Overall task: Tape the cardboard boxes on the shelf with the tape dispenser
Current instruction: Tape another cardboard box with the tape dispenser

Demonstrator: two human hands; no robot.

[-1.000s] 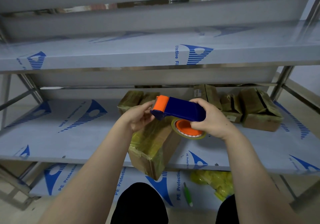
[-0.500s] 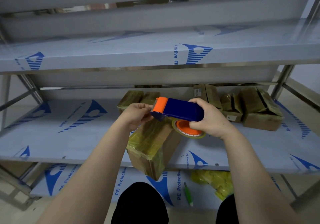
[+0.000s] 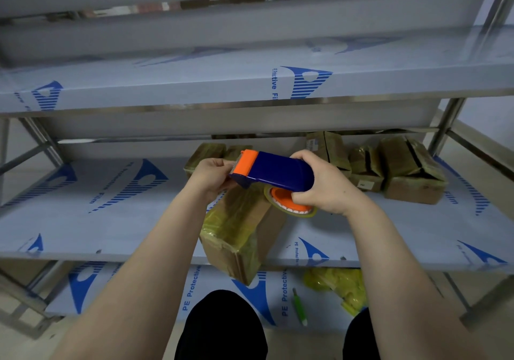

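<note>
- Tape dispenser [image 3: 278,172]: held in the air just above the near box [image 3: 239,231], not touching it as far as we see. That box sits at an angle on the middle shelf [image 3: 111,220], with one corner past the front edge.
- Progress: the near box already shows yellowish tape over its top and front end. The back boxes [image 3: 411,170] look wrapped too. We judge the near box is the one in hand; we cannot tell how many strips are left.
- Right hand [image 3: 325,184]: fingers and thumb wrapped round the blue body, above the tape roll [image 3: 289,205].
- Left hand [image 3: 211,176]: fingers bent at the orange cutter end, touching it. It is probably after the loose tape end; we cannot tell if it pinches anything.
</note>
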